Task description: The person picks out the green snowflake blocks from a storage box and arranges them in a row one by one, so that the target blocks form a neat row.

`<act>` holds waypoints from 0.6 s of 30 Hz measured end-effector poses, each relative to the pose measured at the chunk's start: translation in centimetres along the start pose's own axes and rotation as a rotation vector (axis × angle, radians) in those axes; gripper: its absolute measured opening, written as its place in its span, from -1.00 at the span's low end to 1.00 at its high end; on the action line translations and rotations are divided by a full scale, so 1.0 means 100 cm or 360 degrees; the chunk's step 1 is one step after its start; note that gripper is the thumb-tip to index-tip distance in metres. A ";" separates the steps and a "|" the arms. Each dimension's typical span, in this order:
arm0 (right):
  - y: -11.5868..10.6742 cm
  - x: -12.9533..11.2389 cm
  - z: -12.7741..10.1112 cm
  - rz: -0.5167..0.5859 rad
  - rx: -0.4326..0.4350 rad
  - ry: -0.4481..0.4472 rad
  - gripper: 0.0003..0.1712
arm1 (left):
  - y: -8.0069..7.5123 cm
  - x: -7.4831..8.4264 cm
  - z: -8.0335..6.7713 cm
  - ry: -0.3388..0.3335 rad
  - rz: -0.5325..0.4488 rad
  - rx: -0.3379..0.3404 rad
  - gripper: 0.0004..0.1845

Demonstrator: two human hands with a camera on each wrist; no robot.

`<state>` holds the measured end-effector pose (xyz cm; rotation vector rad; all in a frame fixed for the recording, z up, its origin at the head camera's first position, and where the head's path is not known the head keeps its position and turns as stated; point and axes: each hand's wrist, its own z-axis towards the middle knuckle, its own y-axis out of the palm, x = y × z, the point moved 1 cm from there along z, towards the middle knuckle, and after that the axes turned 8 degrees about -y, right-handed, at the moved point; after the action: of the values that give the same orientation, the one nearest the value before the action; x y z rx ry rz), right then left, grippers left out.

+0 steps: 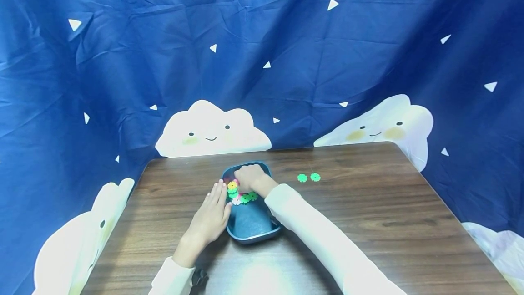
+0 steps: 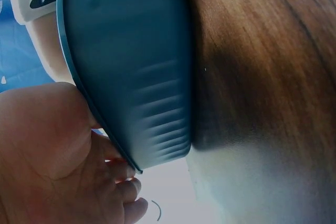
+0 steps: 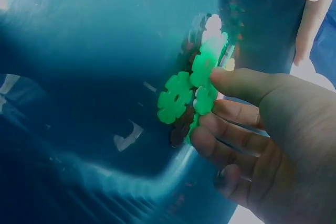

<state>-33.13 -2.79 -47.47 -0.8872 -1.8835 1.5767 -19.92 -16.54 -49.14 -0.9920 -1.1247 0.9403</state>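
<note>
A dark blue plastic bin stands on the table with several flower-shaped plastic discs in it. Among them are green discs, a yellow disc and a whitish one. My right hand reaches into the bin's far part. In the right wrist view its thumb and curled fingertips pinch a green notched disc, while another green disc lies just beside. My left hand, fingers straight, rests along the bin's left rim; the left wrist view shows its palm side by the ribbed outer wall.
Two green discs, a left one and a right one, lie on the brown wooden table right of the bin. Behind the table's far edge hangs a blue curtain with white clouds and triangles.
</note>
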 end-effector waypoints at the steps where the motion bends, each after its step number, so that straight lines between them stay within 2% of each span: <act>1: 0.000 0.000 0.000 -0.0007 -0.0001 0.0001 -0.63 | 0.000 0.000 0.000 -0.0001 -0.0004 0.0002 -0.35; 11: -0.003 -0.003 -0.001 -0.0041 0.0007 -0.0025 -0.64 | 0.003 -0.002 0.002 -0.0027 0.0011 -0.0031 -0.35; 18: -0.005 -0.004 -0.002 -0.0048 -0.0007 -0.0031 -0.55 | 0.003 -0.003 0.003 -0.0029 0.0008 -0.0041 -0.35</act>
<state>-32.77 -3.00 -46.97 -0.8446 -1.9055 1.5692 -20.27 -16.73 -49.45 -1.0090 -1.1527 0.9425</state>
